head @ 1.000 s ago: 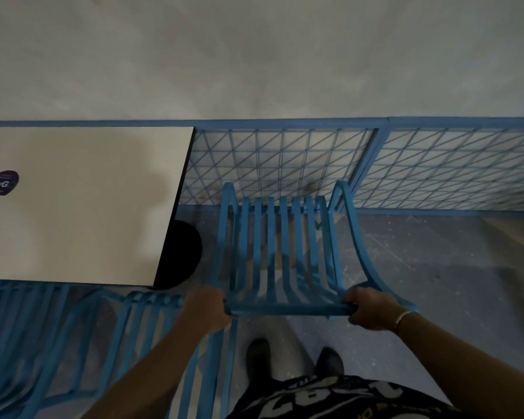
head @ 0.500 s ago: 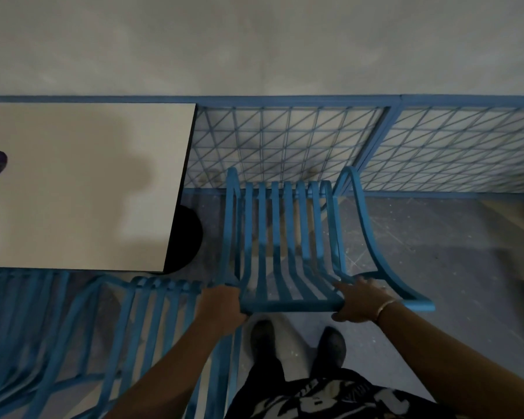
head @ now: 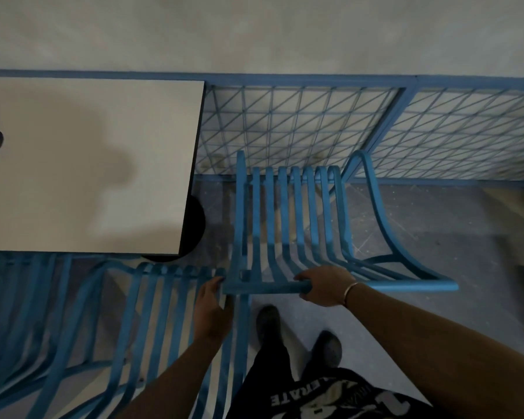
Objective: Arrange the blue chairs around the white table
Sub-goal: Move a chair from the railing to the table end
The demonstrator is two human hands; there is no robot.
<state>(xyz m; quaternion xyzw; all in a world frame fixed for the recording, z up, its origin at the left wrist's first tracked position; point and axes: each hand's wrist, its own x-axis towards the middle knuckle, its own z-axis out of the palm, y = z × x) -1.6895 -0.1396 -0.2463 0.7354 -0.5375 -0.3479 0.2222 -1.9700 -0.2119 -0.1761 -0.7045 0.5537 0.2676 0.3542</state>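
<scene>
A blue slatted chair (head: 297, 225) stands on the floor just right of the white table (head: 82, 164), its seat toward the fence. My right hand (head: 327, 285) grips the top bar of its backrest. My left hand (head: 212, 300) is off that bar, fingers relaxed, beside the bar's left end and over a second blue chair (head: 152, 328) below the table's near edge. A third blue chair (head: 15, 313) shows at the lower left.
A blue wire-mesh fence (head: 315, 125) runs along the far side, close behind the chair. The table's black base (head: 194, 225) pokes out under its right corner. My two shoes (head: 297, 331) stand on the grey floor behind the chair. Open floor lies to the right.
My left hand has let go of the backrest bar and drawn back to the left. My right hand slid left along the bar. The chair now sits nearer the table.
</scene>
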